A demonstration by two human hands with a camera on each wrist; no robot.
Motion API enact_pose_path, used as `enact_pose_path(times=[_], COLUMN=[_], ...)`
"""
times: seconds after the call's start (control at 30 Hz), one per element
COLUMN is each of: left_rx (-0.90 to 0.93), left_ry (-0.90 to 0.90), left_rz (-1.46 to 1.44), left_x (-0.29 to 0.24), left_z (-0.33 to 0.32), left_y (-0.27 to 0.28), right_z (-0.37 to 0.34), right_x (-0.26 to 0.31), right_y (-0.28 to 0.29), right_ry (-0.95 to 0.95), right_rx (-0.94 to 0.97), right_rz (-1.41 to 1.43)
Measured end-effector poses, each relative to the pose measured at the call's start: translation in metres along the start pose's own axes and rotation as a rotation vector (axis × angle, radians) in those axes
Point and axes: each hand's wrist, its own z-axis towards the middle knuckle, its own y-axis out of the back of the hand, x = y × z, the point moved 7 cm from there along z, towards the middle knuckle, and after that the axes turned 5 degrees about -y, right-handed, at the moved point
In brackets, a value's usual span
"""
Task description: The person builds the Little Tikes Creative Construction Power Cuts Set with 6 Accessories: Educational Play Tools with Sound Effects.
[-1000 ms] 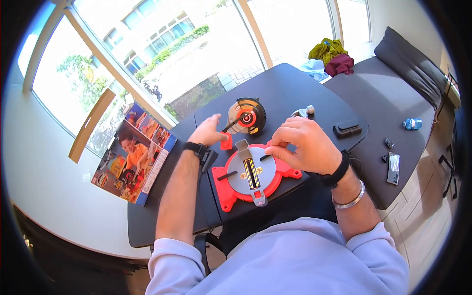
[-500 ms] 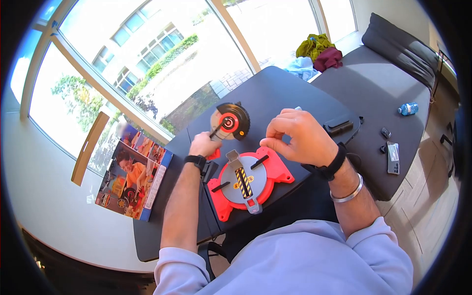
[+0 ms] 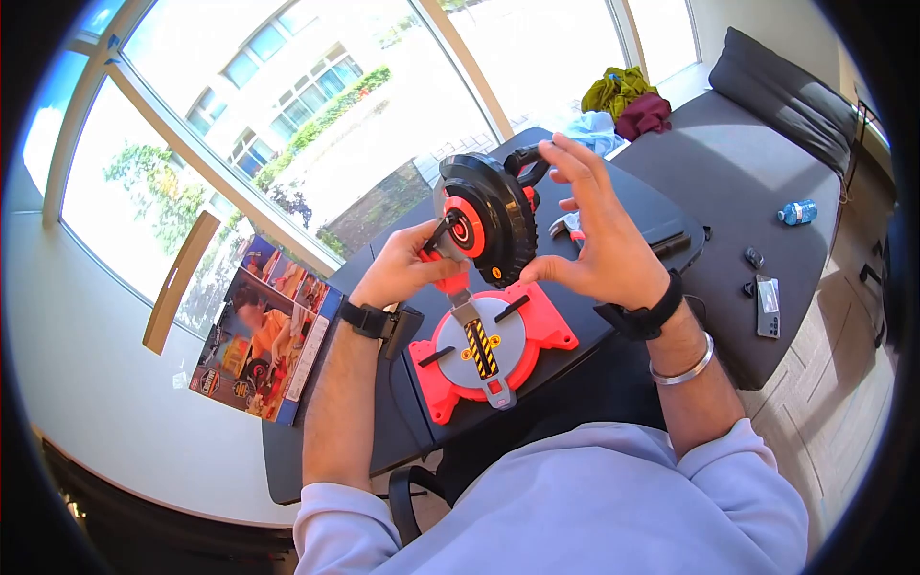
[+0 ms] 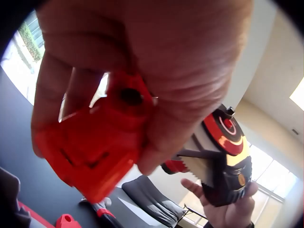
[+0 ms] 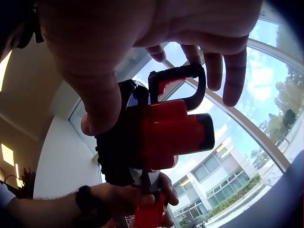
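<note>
My left hand [image 3: 396, 264] grips the red mounting bracket [image 4: 95, 137] of a toy circular saw [image 3: 491, 225], its fingers and thumb around the piece. The saw is raised above the table, its black guard facing right and its toothed blade edge showing in the left wrist view. Fingers spread, my right hand [image 3: 613, 254] is at the saw's right side, its thumb along the black guard and its fingertips by the black loop handle [image 5: 202, 97]. Below lies the red toy saw base [image 3: 551, 326], with a grey turntable [image 3: 508, 331] and a yellow-and-black striped slot.
A picture box [image 3: 259, 331] stands at the table's left. A toy hammer [image 3: 573, 223] and a black case [image 3: 671, 242] lie beyond my right hand. Clothes [image 3: 623, 101], a water bottle [image 3: 797, 213] and a phone [image 3: 769, 309] are on the grey bench at the right.
My left hand took hold of the red bracket and lifted the saw off the table, turning it. My right hand moved from beside the base up to the saw and spread its fingers.
</note>
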Motion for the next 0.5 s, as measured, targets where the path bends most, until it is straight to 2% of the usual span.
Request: enact_pose_path(times=[0.07, 0.17, 0.23, 0.3, 0.37, 0.43, 0.5], left_rx=[0.017, 0.076, 0.105, 0.111, 0.121, 0.140, 0.130], left_ry=[-0.023, -0.066, -0.082, -0.041, -0.034, -0.033, -0.221], left_rz=[0.002, -0.040, -0.078, -0.187, -0.168, -0.157, -0.026], left_x=[0.010, 0.024, 0.033, 0.041, 0.051, 0.063, 0.059], left_z=[0.000, 0.002, 0.002, 0.000, -0.002, -0.002, -0.006], left_y=[-0.006, -0.014, -0.016, -0.019, -0.018, -0.021, -0.023], right_z=[0.000, -0.002, -0.004, -0.006, -0.007, -0.008, -0.012], right_x=[-0.001, 0.003, 0.013, 0.017, 0.018, 0.022, 0.022], right_y=[0.003, 0.003, -0.003, -0.010, -0.017, -0.026, -0.038], right_ry=[-0.006, -0.047, 0.050, 0.051, 0.046, 0.142, 0.112], right_rx=[0.028, 0.074, 0.062, 0.062, 0.059, -0.011, 0.049], right_rz=[-0.014, 0.110, 0.096, 0.099, 0.090, 0.007, 0.042])
